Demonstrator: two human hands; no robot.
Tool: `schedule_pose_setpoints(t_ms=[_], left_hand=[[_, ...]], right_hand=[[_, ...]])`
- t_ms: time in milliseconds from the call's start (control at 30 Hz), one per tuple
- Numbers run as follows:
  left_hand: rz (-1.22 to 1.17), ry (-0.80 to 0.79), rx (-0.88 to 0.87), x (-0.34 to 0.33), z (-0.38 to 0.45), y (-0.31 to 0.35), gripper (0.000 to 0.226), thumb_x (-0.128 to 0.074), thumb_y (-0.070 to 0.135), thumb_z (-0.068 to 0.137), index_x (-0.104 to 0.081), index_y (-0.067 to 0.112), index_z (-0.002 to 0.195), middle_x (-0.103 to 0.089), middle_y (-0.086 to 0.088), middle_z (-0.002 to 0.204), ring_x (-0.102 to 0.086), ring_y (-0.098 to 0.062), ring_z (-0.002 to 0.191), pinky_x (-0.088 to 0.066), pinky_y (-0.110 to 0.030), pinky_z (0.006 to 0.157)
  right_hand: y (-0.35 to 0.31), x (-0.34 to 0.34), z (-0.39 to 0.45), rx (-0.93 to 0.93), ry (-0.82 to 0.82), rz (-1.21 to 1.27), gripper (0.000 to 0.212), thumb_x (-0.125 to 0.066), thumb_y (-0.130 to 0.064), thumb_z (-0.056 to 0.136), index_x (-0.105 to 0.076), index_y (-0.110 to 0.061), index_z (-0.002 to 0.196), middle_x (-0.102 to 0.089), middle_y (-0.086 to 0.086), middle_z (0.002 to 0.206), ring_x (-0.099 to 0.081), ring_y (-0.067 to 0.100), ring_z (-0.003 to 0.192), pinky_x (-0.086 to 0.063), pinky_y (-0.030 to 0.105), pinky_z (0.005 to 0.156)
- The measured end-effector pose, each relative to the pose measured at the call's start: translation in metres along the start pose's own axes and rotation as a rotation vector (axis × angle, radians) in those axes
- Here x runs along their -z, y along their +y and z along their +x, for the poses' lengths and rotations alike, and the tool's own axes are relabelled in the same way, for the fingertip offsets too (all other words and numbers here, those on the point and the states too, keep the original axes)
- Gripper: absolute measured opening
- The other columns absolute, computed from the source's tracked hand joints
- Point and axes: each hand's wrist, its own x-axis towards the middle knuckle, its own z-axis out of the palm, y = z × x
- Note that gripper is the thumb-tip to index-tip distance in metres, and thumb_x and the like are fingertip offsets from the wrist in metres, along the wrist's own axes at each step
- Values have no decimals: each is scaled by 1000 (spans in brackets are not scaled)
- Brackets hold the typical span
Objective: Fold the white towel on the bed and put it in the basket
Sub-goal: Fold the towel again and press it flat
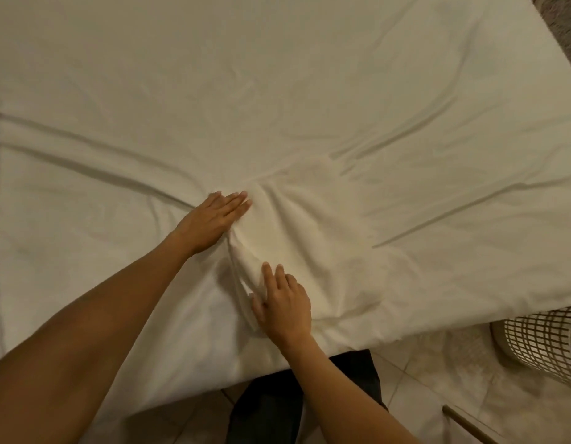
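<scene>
The white towel (313, 232) lies rumpled on the white bed sheet (277, 75) near the bed's front edge, slightly creamier than the sheet. My left hand (213, 216) rests flat on its left edge, fingers stretched out together. My right hand (282, 302) lies palm down on the towel's near left corner, fingers spread over a raised fold. Neither hand grips the cloth. The basket (543, 338), a woven grid-pattern one with a pale lining, stands on the floor at the lower right, partly cut off by the frame.
The bed fills most of the view; its front edge runs diagonally from lower left to right. Tiled floor (438, 389) lies below, with my dark trousers (277, 408) against the bed and a wooden stick (470, 426) at the bottom right. A grey rug (563, 17) shows top right.
</scene>
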Motion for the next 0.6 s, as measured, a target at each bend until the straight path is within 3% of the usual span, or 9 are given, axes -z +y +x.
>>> schedule_pose_setpoints(t_ms=[67, 133, 200, 300, 400, 533, 600], left_hand=[[-46, -23, 40, -4, -5, 4, 65, -43, -6, 87, -23, 5, 148, -23, -16, 156, -29, -29, 143, -19, -45, 118], [-92, 32, 81, -7, -3, 9, 61, -57, -11, 79, -43, 0, 138, -44, -22, 145, -49, -33, 130, -32, -49, 111], [-196, 100, 153, -6, 5, 13, 57, -62, -13, 75, -51, -4, 131, -53, -24, 137, -57, -34, 122, -38, -50, 106], [-333, 79, 245, 1, 17, 23, 51, -40, 14, 99, -26, 3, 147, -24, -17, 156, -28, -28, 144, -20, -43, 118], [-317, -66, 295, -9, 23, 29, 65, -22, 43, 100, 0, 10, 151, 4, -9, 161, 0, -21, 150, -5, -41, 122], [-309, -100, 318, -33, 23, 31, 78, 1, 56, 87, 7, 12, 151, 9, -6, 161, 5, -19, 149, -5, -43, 120], [-309, -117, 333, -37, 24, 32, 75, -4, 54, 90, 9, 12, 150, 10, -6, 161, 6, -18, 149, -5, -43, 120]], right_hand=[[5, -7, -2, 24, 39, 38, 60, -37, -54, 91, -49, -15, 135, -61, 15, 129, -65, 27, 104, -54, 35, 85], [6, -5, -1, 14, 69, 168, 63, -22, -55, 96, -37, -16, 144, -48, 16, 142, -54, 28, 122, -44, 37, 101], [4, 0, 3, -21, 80, 306, 63, -14, -51, 96, -26, -19, 148, -34, 14, 152, -39, 26, 135, -31, 34, 111], [4, -2, 11, -57, 120, 267, 66, -2, -47, 95, -21, -15, 149, -26, 12, 156, -26, 25, 143, -21, 35, 117], [11, -14, 14, -60, 23, 139, 57, -12, -37, 98, -9, -16, 151, -12, 11, 159, -12, 25, 147, -11, 42, 120], [12, -33, 14, -50, -94, 74, 60, -20, -39, 99, 4, -21, 151, 7, 8, 160, 6, 21, 148, 5, 42, 117], [11, -38, 19, -57, -131, 48, 61, -19, -40, 98, 8, -21, 151, 11, 7, 160, 10, 22, 147, 4, 44, 119]])
